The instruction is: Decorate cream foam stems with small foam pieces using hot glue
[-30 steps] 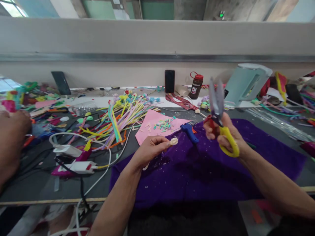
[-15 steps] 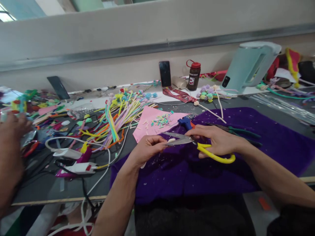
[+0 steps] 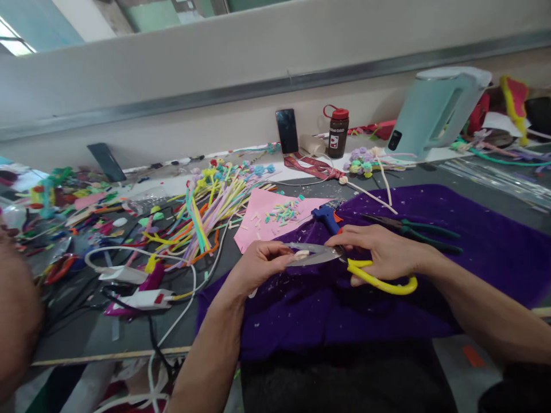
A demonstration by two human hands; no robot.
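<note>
My left hand [image 3: 263,265] is closed in a pinch on a small cream fuzzy piece [image 3: 302,254], which looks like a bit of pipe cleaner. My right hand [image 3: 381,252] grips scissors [image 3: 381,281] with yellow handles. Their metal blades are slightly parted and reach to my left fingertips, with the cream piece at the blades; whether it lies between or against them I cannot tell. Beneath both hands spreads a purple cloth [image 3: 297,327]. A blue glue gun [image 3: 327,218] lies just beyond my right fingers, and green-handled pliers [image 3: 426,232] rest to the right.
Small cut pieces [image 3: 286,212] lie on a pink sheet [image 3: 253,215]. Bundled pipe cleaners [image 3: 215,212], a white power strip [image 3: 144,298] and cables are at left. A phone [image 3: 287,131], bottle [image 3: 338,135] and kettle [image 3: 424,115] stand behind. Another person's arm [image 3: 17,310] enters at left.
The scissor blades have turned slightly, and the cream piece shows more plainly at them. The other person's hand has moved mostly out of view at left. The camera has shifted a little.
</note>
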